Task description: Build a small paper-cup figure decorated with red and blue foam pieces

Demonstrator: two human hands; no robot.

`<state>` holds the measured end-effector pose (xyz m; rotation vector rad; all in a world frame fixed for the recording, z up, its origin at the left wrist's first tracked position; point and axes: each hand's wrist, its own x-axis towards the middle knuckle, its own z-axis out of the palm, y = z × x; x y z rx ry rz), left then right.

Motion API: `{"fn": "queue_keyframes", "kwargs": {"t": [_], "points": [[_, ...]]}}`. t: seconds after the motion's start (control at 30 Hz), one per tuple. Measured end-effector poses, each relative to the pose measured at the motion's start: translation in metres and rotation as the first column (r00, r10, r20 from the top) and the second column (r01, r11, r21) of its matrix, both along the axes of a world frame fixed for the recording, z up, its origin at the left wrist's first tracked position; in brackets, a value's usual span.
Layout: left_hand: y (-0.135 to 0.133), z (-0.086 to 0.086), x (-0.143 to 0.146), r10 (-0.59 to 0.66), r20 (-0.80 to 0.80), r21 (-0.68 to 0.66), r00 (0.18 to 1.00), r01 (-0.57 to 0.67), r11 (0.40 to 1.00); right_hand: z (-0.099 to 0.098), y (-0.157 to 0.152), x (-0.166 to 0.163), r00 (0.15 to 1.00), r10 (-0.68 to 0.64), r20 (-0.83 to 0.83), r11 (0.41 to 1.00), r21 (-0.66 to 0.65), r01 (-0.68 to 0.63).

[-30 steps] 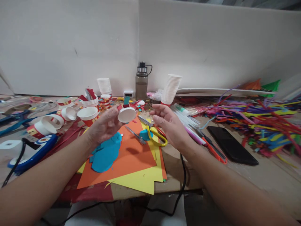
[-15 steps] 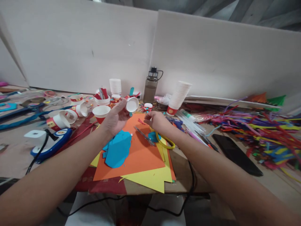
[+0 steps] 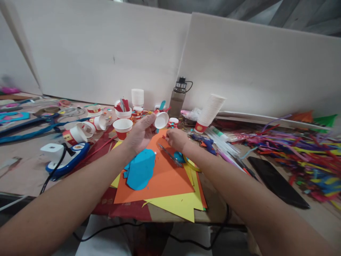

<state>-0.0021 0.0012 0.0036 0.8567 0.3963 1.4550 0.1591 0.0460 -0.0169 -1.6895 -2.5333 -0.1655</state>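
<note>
My left hand (image 3: 140, 134) is closed round a small white paper cup (image 3: 161, 120) with a red band, held on its side above the orange paper (image 3: 160, 176). My right hand (image 3: 176, 138) rests just right of it with fingers curled down onto the orange sheet, pinching at a small red scrap I can barely make out. Scissors with yellow handles (image 3: 174, 159) lie directly under the right wrist. A blue foam cut-out (image 3: 140, 170) lies under the left wrist.
Yellow paper (image 3: 178, 204) pokes out under the orange sheet. Cut cups (image 3: 122, 127) crowd the left, a cup stack (image 3: 210, 112) and bottle (image 3: 177, 96) stand behind. A glue gun (image 3: 206, 143), black phone (image 3: 277, 181) and pipe-cleaner pile (image 3: 298, 149) lie right; a blue device (image 3: 66, 160) left.
Both hands have reached farther from me. The right hand went from open in the air to curled down on the orange paper. The view has also swung left and up.
</note>
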Motion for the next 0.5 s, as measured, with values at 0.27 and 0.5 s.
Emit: {"fn": "queue_keyframes", "kwargs": {"t": [0.27,0.5], "points": [[-0.002,-0.007,0.001,0.074,-0.267,0.109,0.961,-0.046,0.993,0.028,-0.031,0.067,0.975,-0.088,-0.204,0.978,0.171,0.123],[-0.01,-0.008,0.005,0.325,-0.642,0.332,0.695,-0.13,0.934,0.018,-0.054,0.134,0.869,-0.484,-0.103,0.861,0.119,0.494]]}}
